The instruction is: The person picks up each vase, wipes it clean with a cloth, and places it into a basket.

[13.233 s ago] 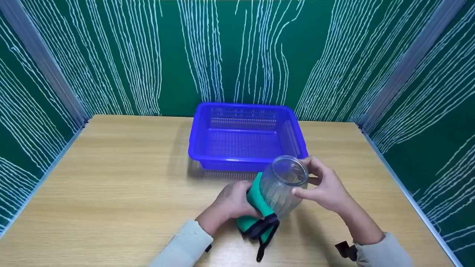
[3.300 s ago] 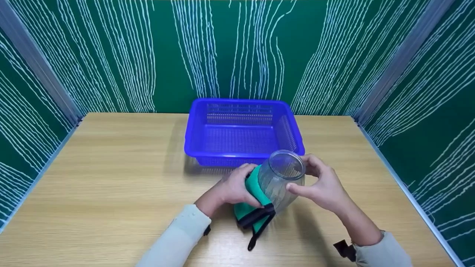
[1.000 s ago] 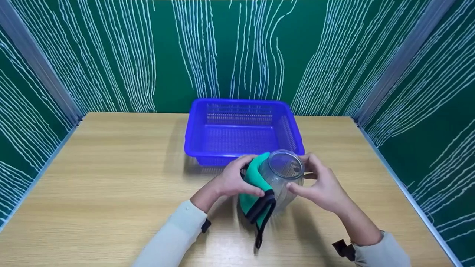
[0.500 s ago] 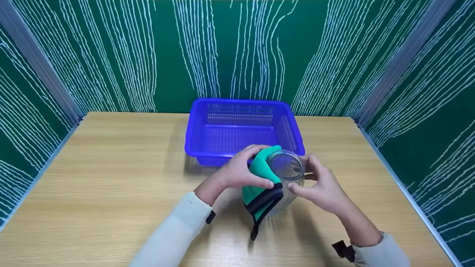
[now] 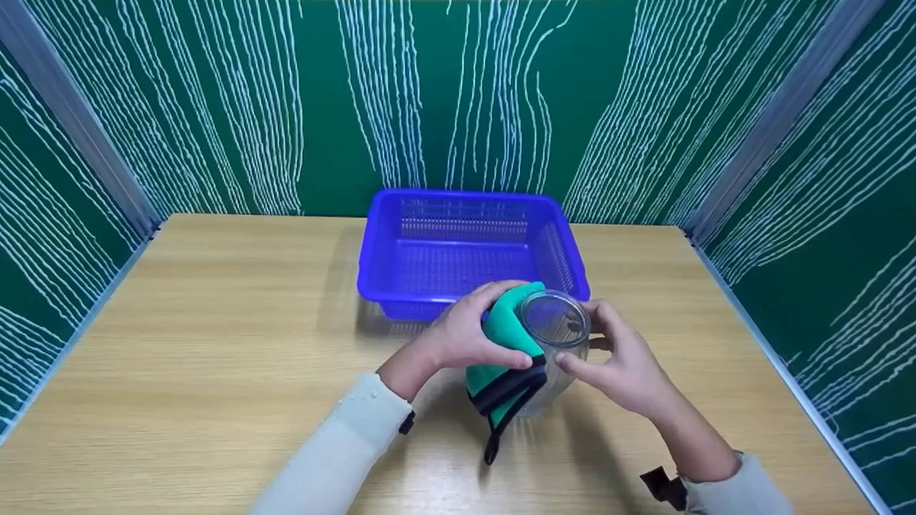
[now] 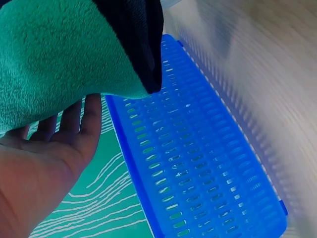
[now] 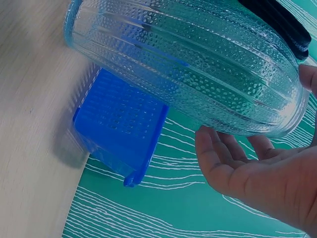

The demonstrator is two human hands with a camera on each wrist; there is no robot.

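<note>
A clear glass jar (image 5: 554, 383) with a ribbed, dimpled wall (image 7: 198, 69) stands tilted in front of the basket, its round rim facing up. My right hand (image 5: 619, 365) grips it near the rim, thumb on the near side and fingers on the far side. On the jar's left, my left hand (image 5: 469, 332) holds a folded green cloth (image 5: 508, 325) with black edging against the glass. The cloth's black loop hangs down toward the table. Seen from the left wrist, fingers (image 6: 89, 124) curl under the fuzzy green fabric (image 6: 64, 54).
Just behind the hands sits a blue plastic basket (image 5: 368, 268) with slotted walls. Under everything is a light wooden table (image 5: 236, 343). Green panels (image 5: 329, 107) with white wavy lines enclose it at the back and both sides.
Over the last second my left hand and the cloth have moved up and right, close against the jar's rim; in the last half second they barely moved. The jar and right hand stay nearly still.
</note>
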